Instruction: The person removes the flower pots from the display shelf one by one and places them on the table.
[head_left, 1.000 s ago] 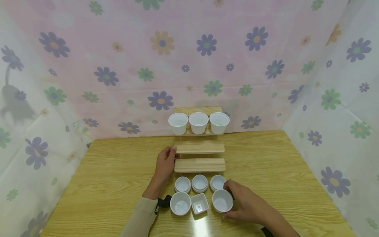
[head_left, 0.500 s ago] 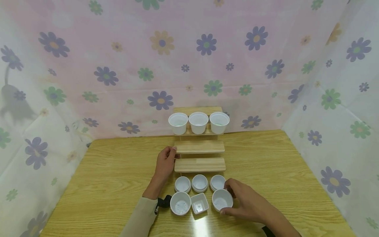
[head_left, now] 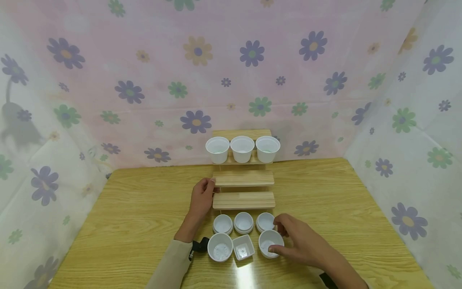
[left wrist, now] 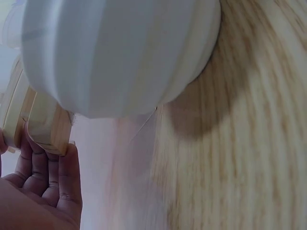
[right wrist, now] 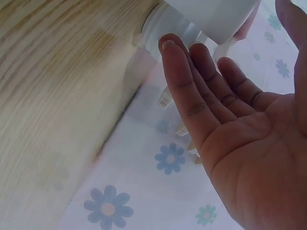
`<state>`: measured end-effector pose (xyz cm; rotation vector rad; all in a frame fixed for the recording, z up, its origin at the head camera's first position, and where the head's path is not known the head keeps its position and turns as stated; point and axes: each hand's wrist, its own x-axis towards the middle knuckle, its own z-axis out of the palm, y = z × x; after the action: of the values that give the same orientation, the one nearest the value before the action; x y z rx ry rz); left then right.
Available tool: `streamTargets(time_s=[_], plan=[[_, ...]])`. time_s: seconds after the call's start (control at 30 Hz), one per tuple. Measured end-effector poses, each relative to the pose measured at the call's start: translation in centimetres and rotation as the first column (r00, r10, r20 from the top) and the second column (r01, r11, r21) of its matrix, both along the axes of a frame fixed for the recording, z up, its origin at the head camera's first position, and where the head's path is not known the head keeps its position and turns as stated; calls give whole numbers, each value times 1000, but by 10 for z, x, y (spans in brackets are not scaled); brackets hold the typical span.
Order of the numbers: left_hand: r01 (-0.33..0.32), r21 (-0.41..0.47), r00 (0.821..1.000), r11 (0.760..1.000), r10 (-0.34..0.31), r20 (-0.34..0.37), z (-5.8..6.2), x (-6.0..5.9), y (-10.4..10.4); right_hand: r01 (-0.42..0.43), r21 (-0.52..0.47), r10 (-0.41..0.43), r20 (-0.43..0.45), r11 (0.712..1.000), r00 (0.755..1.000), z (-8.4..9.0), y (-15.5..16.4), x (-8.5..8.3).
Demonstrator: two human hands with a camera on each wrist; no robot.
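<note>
In the head view my left hand [head_left: 202,196] grips the left end of a tiered wooden stand [head_left: 243,178], thumb on a step and fingers beneath it. The left wrist view shows those fingers curled against the wooden step ends [left wrist: 48,122]. My right hand [head_left: 301,243] hovers at a round white pot [head_left: 270,249] at the front right, its thumb overlapping the pot's opening. Seen from the right wrist, its fingers [right wrist: 184,91] stretch out nearly straight and spread from the thumb, with a white pot [right wrist: 216,17] beyond them.
White pots [head_left: 242,149] line an upper step against the flowered backdrop [head_left: 223,60]. Before the stand sit small white pots [head_left: 243,223], a square white pot [head_left: 243,248] and another round pot [head_left: 220,247] near the left forearm. All stand on a wood-grain table [head_left: 144,208].
My right hand has loosened from the front right pot; its thumb has shifted up over the opening and its fingers have drawn slightly away. The left hand stays on the stand.
</note>
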<state>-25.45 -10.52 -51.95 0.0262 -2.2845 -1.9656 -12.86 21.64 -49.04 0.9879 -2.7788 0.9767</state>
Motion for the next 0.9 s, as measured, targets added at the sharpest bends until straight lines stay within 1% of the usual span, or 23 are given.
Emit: streamTargets(time_s=[0.03,0.27,0.5,0.7,0.8,0.9], plan=[[0,1,1000,1000,0,-8,-3,-2,0,3,-1,-3,-3,1000,1000,0,0,-1],[-9,18,1000,1000,9,-10,-3,-2,2,29,-4,-29,-52,1000,998,4,3,-6],[-10,18,1000,1000,10,-11,-6,-2,0,70,-7,-70,-42,998,997,11,5,-14],[-1,25,1000,1000,1,-9,-7,-3,0,101,-20,-102,-53,995,993,18,5,-20],[0,32,1000,999,0,-9,-7,-3,0,117,-32,-118,-61,993,991,22,4,-24],[-1,38,1000,999,2,-8,-6,-3,1,121,-43,-124,-94,992,988,26,3,-29]])
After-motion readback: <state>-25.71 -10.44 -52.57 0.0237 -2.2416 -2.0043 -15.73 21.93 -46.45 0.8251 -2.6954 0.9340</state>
